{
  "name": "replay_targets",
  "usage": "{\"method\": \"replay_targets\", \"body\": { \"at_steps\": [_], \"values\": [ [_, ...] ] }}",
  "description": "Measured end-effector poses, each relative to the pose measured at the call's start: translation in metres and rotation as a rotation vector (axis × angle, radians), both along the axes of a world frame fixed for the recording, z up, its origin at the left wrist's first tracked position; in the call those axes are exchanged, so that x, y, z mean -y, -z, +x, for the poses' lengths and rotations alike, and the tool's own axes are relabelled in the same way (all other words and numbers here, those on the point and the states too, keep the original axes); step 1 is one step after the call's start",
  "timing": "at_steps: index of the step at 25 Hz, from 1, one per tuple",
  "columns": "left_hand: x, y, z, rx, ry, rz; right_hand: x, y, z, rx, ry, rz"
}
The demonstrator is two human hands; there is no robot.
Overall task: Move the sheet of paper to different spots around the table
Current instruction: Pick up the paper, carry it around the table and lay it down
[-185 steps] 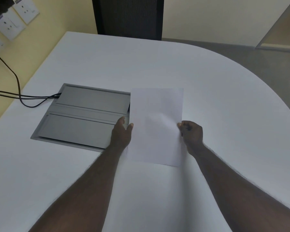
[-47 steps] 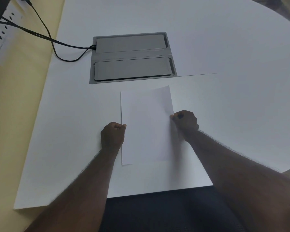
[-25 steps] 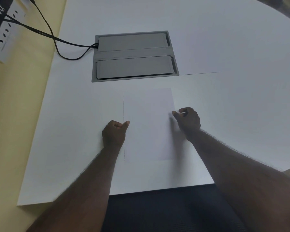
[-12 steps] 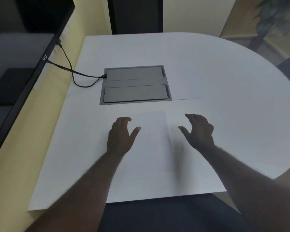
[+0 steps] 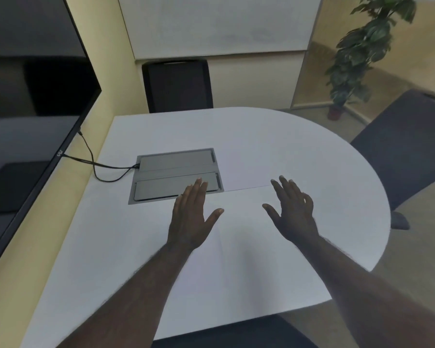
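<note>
The white sheet of paper (image 5: pixel 234 244) lies flat on the white table (image 5: pixel 312 159) near its front edge. It hardly stands out from the tabletop, and only a faint edge line shows between my hands. My left hand (image 5: pixel 191 222) hovers above the table with its fingers spread and holds nothing. My right hand (image 5: pixel 294 214) is open too, fingers apart, raised to the right of the sheet. Neither hand touches the paper.
A grey metal cable box (image 5: pixel 176 177) is set into the table beyond my left hand, with a black cable (image 5: pixel 103 172) running to a dark screen (image 5: pixel 35 96) on the left wall. Dark chairs stand at the far side (image 5: pixel 178 86) and the right (image 5: pixel 407 146). A potted plant (image 5: pixel 357 46) stands at back right.
Both hands let go of the sheet's side edges, opened and lifted off it. The paper stays flat near the front edge. My view tilted up.
</note>
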State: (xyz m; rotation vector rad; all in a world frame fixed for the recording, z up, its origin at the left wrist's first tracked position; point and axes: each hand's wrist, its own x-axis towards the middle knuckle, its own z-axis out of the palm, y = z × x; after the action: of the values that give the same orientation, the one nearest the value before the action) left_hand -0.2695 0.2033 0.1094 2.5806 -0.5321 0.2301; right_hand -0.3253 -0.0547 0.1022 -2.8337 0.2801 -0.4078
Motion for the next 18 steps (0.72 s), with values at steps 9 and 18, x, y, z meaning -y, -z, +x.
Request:
{"method": "replay_targets", "body": {
  "at_steps": [9, 18],
  "values": [
    [0.107, -0.036, -0.026, 0.014, -0.057, 0.002, 0.114, -0.038, -0.018, 0.107, -0.018, 0.035],
    [0.202, -0.045, -0.043, 0.017, -0.113, 0.006, 0.221, -0.055, -0.031, 0.123, -0.062, 0.068]
  ]
}}
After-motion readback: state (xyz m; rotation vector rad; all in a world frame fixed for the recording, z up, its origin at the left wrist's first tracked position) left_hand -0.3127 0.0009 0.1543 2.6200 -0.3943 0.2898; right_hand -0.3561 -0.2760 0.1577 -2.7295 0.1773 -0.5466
